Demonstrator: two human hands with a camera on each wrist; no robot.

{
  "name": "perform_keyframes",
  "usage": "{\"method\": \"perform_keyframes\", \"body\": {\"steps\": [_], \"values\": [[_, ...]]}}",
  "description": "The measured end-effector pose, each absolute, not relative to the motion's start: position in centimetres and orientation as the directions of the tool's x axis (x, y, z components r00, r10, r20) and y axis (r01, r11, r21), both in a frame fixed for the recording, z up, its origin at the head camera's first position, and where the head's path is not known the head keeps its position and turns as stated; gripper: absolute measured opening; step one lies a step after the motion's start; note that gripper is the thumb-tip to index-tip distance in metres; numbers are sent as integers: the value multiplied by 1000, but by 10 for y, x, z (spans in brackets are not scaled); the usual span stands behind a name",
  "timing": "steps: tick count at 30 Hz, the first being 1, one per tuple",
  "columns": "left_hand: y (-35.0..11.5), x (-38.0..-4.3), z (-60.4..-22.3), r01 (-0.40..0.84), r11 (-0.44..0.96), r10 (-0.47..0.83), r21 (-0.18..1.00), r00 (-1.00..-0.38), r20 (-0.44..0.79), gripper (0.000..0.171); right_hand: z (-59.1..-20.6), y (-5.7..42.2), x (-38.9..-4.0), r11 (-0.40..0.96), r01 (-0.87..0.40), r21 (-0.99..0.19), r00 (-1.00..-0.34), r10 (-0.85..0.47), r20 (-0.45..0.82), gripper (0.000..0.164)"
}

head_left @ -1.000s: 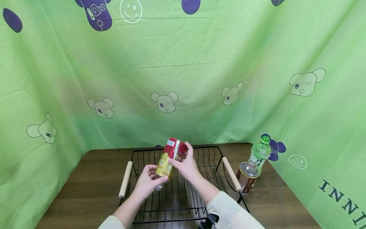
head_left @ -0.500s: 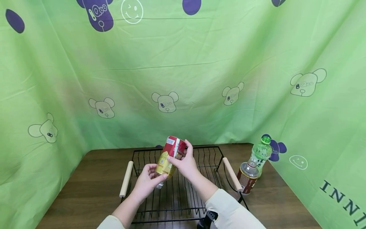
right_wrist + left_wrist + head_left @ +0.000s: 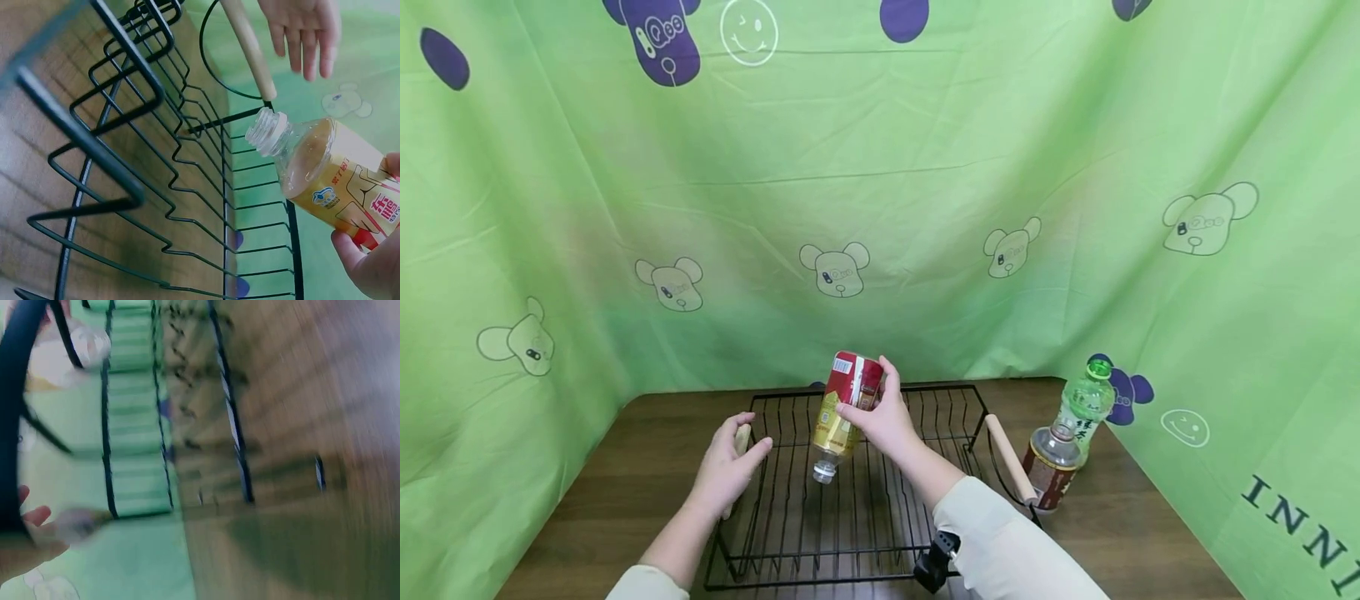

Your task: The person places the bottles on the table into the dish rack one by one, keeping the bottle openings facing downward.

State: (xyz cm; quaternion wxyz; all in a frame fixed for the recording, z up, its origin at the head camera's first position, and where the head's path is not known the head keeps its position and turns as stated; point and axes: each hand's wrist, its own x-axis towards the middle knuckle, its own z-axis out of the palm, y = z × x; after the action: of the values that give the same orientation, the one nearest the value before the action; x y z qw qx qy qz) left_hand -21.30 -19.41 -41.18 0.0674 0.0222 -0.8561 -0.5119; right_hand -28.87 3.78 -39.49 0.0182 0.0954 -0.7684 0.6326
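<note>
My right hand grips a plastic drink bottle with a red and yellow label. The bottle hangs tilted, neck down, above a black wire dish rack. In the right wrist view the bottle's clear threaded neck shows without a cap, and some liquid lies inside. My left hand is apart from the bottle, fingers extended, over the rack's left wooden handle, which it partly hides. The left wrist view is blurred; the left hand shows at its lower left edge.
Right of the rack's right wooden handle stand a brown-labelled bottle and a green bottle behind it. The rack is on a wooden table. A green printed cloth hangs behind and at both sides.
My left hand has let go of the bottle's neck end and moved left to the rack's handle. The right hand keeps its grip; the bottle has shifted slightly up and become more upright.
</note>
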Motion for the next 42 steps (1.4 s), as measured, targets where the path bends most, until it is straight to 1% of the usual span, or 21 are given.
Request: {"method": "perform_keyframes", "body": {"steps": [4, 9, 13, 17, 20, 30, 42], "values": [[-211, -214, -421, -18, 528, -102, 849, -994, 42, 66, -395, 33, -293, 218, -189, -957, -978, -129, 163, 105], [-224, -217, -440, -100, 472, -82, 876, -994, -69, 76, -397, 25, -299, 264, -198, -944, -977, -126, 170, 106], [-228, -219, -451, -121, 416, -32, 901, -992, -119, 80, -399, 18, -301, 269, -196, -943, -977, -140, 164, 105], [-229, -219, -457, -113, 380, 23, 918, -991, -132, 78, -402, 11, -300, 276, -204, -939, -974, -157, 165, 104], [-230, -219, -458, -114, 357, 39, 927, -990, -137, 74, -406, 6, -299, 287, -215, -933, -970, -175, 169, 104], [-228, -219, -455, -87, 303, 51, 949, -993, -108, 73, -417, -8, -302, 310, -231, -922, -959, -234, 162, 101], [-227, -221, -455, -78, 300, 41, 951, -995, -94, 71, -420, -20, -305, 356, -241, -903, -943, -307, 130, 103]]}}
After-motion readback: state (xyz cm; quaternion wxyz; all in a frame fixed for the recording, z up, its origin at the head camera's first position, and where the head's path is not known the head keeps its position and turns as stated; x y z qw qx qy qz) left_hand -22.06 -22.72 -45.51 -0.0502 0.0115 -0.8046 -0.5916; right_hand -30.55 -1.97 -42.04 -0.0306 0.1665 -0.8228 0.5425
